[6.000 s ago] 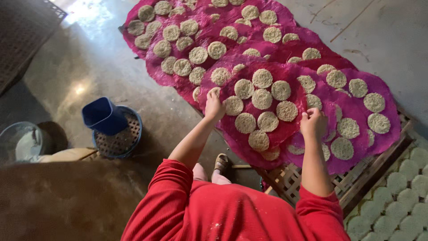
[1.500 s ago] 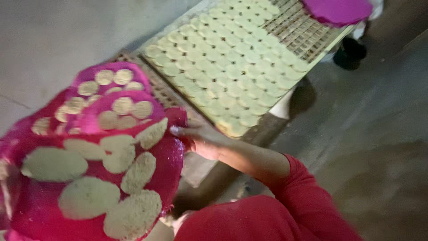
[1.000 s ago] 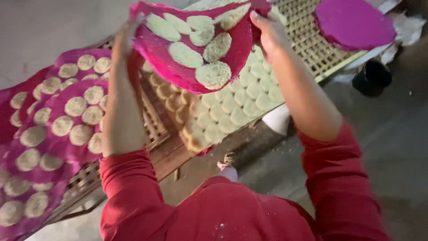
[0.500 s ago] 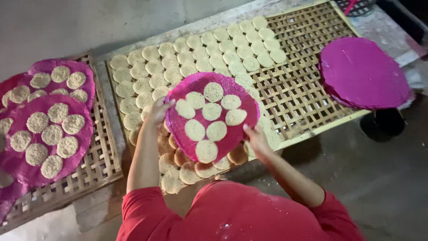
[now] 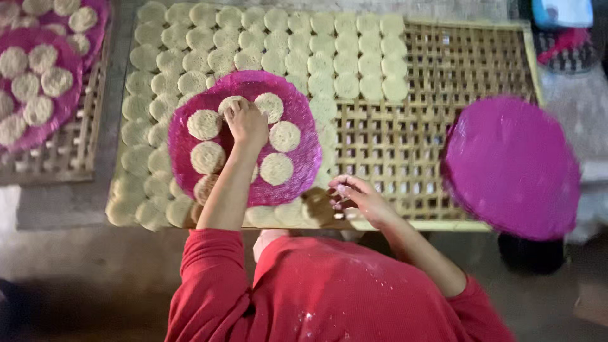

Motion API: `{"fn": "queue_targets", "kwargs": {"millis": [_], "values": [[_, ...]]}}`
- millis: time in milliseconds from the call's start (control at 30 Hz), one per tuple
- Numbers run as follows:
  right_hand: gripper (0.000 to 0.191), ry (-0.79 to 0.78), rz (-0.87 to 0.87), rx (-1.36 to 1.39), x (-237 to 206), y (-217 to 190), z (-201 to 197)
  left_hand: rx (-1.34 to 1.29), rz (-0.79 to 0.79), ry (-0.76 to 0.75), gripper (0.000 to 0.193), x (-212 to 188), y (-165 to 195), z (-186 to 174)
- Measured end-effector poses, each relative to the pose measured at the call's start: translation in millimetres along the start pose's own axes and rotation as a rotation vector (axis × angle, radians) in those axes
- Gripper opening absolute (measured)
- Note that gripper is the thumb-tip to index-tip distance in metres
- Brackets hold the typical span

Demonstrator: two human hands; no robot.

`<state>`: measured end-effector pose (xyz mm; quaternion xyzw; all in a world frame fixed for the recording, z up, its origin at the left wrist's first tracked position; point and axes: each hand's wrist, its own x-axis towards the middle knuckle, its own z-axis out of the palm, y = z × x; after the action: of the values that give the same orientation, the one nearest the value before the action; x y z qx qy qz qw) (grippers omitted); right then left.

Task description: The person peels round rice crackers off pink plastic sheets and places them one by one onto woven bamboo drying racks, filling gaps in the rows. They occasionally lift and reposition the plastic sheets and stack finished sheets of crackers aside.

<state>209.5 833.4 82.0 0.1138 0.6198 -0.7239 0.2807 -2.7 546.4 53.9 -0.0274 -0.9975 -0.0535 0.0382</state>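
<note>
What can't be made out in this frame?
Head view only:
- Discs under the pink mat: hidden by it.
- Whether the left hand grips a disc: fingers cover it.
- Right hand fingertips: blurred.
- Second pink mat at left: cut by the edge.
- Top right objects: dark, cropped.

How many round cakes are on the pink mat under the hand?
7 showing on the pink mat: two at the top, two on the right, three down the left. The left hand and arm may hide more.

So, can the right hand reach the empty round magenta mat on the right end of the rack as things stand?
Probably yes. The right hand is free at the rack's near edge, and only bare bamboo lattice rack lies between it and the empty round magenta mat. Nothing blocks the way.
</note>
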Motion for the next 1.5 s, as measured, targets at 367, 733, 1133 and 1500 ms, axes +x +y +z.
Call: {"fn": "queue_targets", "kwargs": {"millis": [367,733,1133,1500], "values": [[0.029,-0.171,-0.105,0.052,143.2,-57.4,-16.3,-0.469,-0.333,-0.114,0.048,13.3,35.7,-47.7],[0.019,0.207,-0.017,0.12,185.3,-121.7,-28.6,-0.683,-0.101,-0.383,0.046,-44.1,101.0,-58.1],[0.046,0.46,-0.413,-0.686,197.9,-102.3,-85.1,-0.306,0.063,-0.067,0.035,-31.8,22.2,29.5],[0.054,0.639,-0.669,-1.036,193.1,-96.7,-85.4,-0.653,-0.023,-0.195,0.03,-31.9,34.5,-5.3]]}}
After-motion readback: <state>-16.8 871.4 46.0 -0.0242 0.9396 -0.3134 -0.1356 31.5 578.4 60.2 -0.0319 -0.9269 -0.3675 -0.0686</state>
